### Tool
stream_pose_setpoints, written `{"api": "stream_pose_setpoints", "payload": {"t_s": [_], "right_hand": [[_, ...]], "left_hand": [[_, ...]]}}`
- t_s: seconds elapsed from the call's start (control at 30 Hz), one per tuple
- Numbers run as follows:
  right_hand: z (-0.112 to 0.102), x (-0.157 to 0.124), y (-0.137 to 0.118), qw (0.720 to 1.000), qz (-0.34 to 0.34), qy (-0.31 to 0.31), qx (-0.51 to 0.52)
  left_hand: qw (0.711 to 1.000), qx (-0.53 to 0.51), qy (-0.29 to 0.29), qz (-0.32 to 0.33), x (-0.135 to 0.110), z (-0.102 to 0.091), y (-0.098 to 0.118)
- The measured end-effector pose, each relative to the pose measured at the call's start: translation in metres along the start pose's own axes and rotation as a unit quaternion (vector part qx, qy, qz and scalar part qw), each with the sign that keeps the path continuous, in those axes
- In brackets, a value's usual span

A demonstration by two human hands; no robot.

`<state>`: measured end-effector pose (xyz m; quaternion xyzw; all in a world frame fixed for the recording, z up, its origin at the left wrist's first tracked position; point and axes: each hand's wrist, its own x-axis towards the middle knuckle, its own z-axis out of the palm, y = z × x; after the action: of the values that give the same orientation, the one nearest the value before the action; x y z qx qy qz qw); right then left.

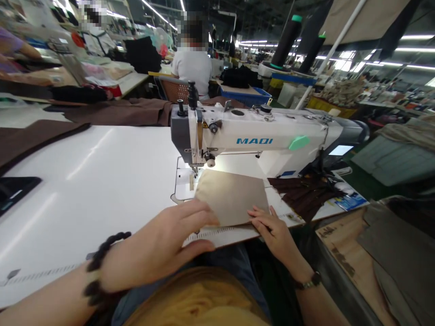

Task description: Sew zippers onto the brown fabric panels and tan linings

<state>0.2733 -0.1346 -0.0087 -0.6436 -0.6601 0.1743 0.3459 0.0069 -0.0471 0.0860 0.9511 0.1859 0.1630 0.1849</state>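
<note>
A beige fabric piece lies flat on the white sewing table, its far left corner close to the needle and presser foot of the sewing machine. My left hand rests over the near left corner of the fabric, fingers extended together and the thumb apart below the edge. At the near right corner is my right hand, its thumb and fingertips closed on the fabric's edge. The needle tip is too small to make out.
Dark brown cloth lies right of the fabric under the machine arm. More brown cloth lies along the table's back edge. A black device sits at far left. An open box stands at right. A person sits ahead.
</note>
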Motion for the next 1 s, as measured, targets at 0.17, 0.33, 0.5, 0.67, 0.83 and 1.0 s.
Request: {"api": "stream_pose_setpoints", "payload": {"t_s": [0.17,0.33,0.5,0.67,0.83,1.0], "right_hand": [[-0.001,0.003,-0.001,1.0,0.025,-0.011,0.006],[-0.01,0.012,-0.011,0.997,0.019,-0.04,-0.063],[-0.014,0.03,-0.022,0.973,0.06,-0.098,-0.201],[-0.01,0.04,-0.024,0.953,0.118,-0.124,-0.25],[-0.009,0.044,-0.026,0.939,0.129,-0.136,-0.288],[-0.009,0.046,-0.027,0.933,0.136,-0.157,-0.294]], "left_hand": [[0.993,0.03,-0.055,-0.101,0.016,0.043,-0.048],[0.988,-0.054,-0.043,-0.136,0.014,0.045,-0.067],[0.978,-0.037,-0.048,-0.202,0.015,0.044,-0.069],[0.964,0.059,-0.049,-0.254,0.018,0.049,-0.066],[0.96,0.098,-0.065,-0.254,0.019,0.048,-0.07],[0.973,0.045,-0.053,-0.221,0.013,0.046,-0.077]]}}
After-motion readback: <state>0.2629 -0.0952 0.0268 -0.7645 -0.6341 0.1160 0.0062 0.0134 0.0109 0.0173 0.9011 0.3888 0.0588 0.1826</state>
